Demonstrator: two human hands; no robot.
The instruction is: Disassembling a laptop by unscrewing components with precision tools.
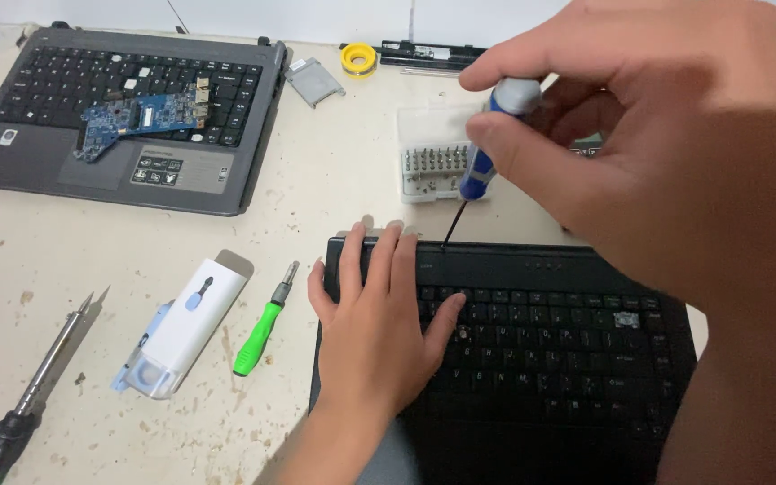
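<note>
At far left, a long screwdriver (38, 377), a white box (181, 328) and a green screwdriver (264, 325) lie on bare table (316, 180), well apart. My left hand (379, 323) rests flat, fingers released, on the black laptop (541, 359) at its left edge. My right hand (666, 135) pinches the blue screwdriver (487, 144), tip touching the laptop's rear edge. The bit case (433, 162) stands just behind.
</note>
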